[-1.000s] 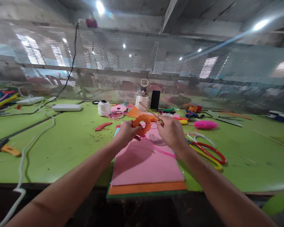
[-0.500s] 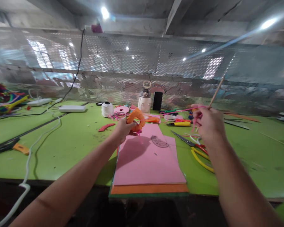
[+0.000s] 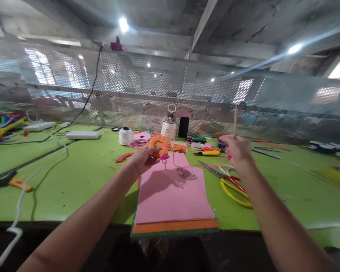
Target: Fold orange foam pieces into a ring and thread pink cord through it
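Between the thumb and fingers of my left hand (image 3: 144,159) is an orange scalloped ring (image 3: 158,141), held above the stacked sheets. Pink cord (image 3: 173,160) hangs in a knotted bunch below the ring, and a slack length runs right towards my other hand. My right hand (image 3: 239,151), slightly blurred, is closed on a thin wooden stick (image 3: 235,122) that points upward; a bit of pink shows under its fingers. Beneath the hands lie pink sheets (image 3: 172,204) with a clear protractor (image 3: 187,173) on top.
Yellow-and-red-handled scissors (image 3: 235,194) lie right of the sheets, with a yellow-handled tool (image 3: 211,153) behind. Farther back stand a white thread spool (image 3: 125,136), a bottle (image 3: 169,130) and a phone (image 3: 183,127). A white cable (image 3: 39,177) crosses the green table (image 3: 82,189) on the left.
The pink cord, stretched nearly straight before, now sags across the sheets. The wooden stick has swung from a rightward tilt to nearly upright. The view has shifted a little.
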Demonstrator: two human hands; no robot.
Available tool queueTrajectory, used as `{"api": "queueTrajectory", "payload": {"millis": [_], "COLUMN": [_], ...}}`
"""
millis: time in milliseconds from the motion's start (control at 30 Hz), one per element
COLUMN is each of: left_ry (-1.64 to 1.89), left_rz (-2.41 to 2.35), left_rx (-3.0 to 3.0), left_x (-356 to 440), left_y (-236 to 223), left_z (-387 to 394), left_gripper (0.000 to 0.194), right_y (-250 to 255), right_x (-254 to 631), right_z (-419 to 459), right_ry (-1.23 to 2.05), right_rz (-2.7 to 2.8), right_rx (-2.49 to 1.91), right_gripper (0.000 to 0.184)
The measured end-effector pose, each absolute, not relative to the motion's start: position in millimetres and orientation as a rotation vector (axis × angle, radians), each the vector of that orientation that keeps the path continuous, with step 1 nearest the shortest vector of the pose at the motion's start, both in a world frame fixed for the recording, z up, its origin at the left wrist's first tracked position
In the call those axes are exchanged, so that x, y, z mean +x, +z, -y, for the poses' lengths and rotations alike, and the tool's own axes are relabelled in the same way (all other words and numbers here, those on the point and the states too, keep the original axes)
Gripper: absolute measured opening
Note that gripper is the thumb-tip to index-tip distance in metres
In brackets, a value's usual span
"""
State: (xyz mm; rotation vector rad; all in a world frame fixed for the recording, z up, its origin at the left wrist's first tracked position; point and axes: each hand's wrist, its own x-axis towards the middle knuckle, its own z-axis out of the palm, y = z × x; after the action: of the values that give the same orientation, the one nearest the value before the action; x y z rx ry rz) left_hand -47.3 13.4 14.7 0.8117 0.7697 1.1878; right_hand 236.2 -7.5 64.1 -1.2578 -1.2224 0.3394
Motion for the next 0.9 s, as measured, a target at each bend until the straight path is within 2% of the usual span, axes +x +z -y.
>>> {"api": "queueTrajectory", "payload": {"millis": [100, 167, 267, 500, 600, 700, 800, 900], "left_ry": [1.237, 1.274, 1.307, 1.286, 1.267, 1.251, 1.228, 1.188], "left_rz": [-0.735, -0.712, -0.686, -0.655, -0.625, -0.604, -0.601, -0.586], "left_rx": [0.816, 0.827, 0.854, 0.922, 0.973, 0.991, 1.003, 1.034], "left_x": [-45.1, -43.0, -41.1, -46.3, -47.0, -45.5, -44.5, -44.9], "left_y": [14.5, 14.6, 15.4, 21.6, 23.1, 23.4, 23.4, 23.3], "left_z": [-13.3, -11.7, -8.4, -5.0, -3.9, -2.5, -1.6, -0.8], "left_gripper": [0.013, 0.012, 0.013, 0.010, 0.009, 0.009, 0.008, 0.011], "right_y": [55.3, 45.0, 31.8, 20.8, 22.0, 26.5, 33.8, 44.6], "right_x": [187.8, 155.0, 120.4, 111.8, 117.6, 125.6, 139.1, 153.7], "right_z": [27.6, 37.0, 39.3, 34.0, 50.0, 67.4, 69.0, 49.5], "right_ry": [0.413, 0.612, 0.855, 1.319, 1.425, 1.374, 1.137, 0.875], "right_rz": [1.387, 1.669, 1.726, 1.596, 1.668, 1.864, 2.012, 1.714], "right_rx": [-1.216, -1.173, -1.157, -0.961, -0.971, -1.004, -1.065, -1.137], "right_gripper": [0.017, 0.023, 0.024, 0.032, 0.027, 0.023, 0.025, 0.031]}}
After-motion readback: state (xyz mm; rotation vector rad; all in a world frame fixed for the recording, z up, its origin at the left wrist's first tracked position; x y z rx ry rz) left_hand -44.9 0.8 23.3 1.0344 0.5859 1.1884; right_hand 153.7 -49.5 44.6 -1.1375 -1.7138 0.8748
